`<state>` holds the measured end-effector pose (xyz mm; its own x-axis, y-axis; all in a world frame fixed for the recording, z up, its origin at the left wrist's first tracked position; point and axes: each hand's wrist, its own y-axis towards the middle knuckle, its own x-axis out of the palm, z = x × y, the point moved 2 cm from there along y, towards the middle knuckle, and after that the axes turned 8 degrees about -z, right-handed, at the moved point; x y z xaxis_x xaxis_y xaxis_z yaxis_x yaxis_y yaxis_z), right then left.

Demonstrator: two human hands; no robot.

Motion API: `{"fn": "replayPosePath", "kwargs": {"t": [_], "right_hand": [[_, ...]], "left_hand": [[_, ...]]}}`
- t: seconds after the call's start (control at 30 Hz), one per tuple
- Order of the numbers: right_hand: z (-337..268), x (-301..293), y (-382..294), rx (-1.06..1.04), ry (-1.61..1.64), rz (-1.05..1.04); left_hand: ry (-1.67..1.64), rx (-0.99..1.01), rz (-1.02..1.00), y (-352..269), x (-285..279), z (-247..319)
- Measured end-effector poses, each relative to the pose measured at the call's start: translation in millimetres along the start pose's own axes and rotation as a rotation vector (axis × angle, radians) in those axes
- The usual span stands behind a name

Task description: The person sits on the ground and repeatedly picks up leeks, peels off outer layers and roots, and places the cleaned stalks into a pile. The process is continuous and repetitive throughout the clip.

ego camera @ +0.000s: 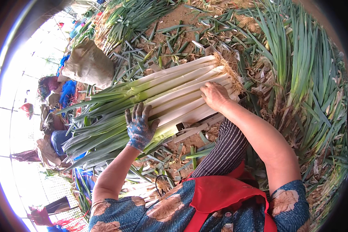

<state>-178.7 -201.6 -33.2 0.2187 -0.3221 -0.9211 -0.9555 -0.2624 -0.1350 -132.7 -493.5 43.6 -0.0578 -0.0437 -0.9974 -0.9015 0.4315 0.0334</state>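
A row of large Welsh onions (188, 84) lies side by side before me on a low metal frame (188, 130). Their white stalks and tangled roots (230, 74) point to the upper right, and the green leaves (95, 139) fan out to the left. My left hand (139, 127), in a patterned glove with grey fingers, lies palm down where white turns to green, fingers apart. Bare, my right hand (216, 94) rests on the white stalks near the roots with its fingers bent. Whether those fingers grip a stalk cannot be seen.
Tall onions (301, 66) are heaped along the right side, and another pile (133, 17) lies at the top. Leaf trimmings (174, 43) litter the soil. A filled sack (88, 63) stands upper left. Blue netting (67, 92) is beyond it. My striped knee (223, 148) is beside the frame.
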Motion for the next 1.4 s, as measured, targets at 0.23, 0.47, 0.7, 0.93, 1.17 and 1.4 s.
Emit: {"fn": "replayPosePath", "kwargs": {"t": [0.23, 0.47, 0.7, 0.93, 1.17, 1.4], "right_hand": [[-20, -16, 4, 0.056, -0.17, -0.242], [-9, -17, -2, 0.04, -0.106, -0.166], [6, -6, -5, -0.023, 0.016, 0.019], [-5, -35, 6, 0.086, -0.196, -0.061], [44, 25, -6, -0.208, 0.009, 0.149], [45, 25, -6, -0.21, -0.028, 0.173]], "left_hand": [[0.012, -0.014, -0.174, 15, -18, -7], [-0.023, 0.023, -0.183, 18, -28, -9], [-0.066, -0.026, -0.183, 15, -16, -5], [-0.016, 0.066, -0.029, 12, -5, -8], [0.011, 0.074, -0.08, 12, 5, -6], [0.087, 0.066, -0.107, 13, 7, -4]]}}
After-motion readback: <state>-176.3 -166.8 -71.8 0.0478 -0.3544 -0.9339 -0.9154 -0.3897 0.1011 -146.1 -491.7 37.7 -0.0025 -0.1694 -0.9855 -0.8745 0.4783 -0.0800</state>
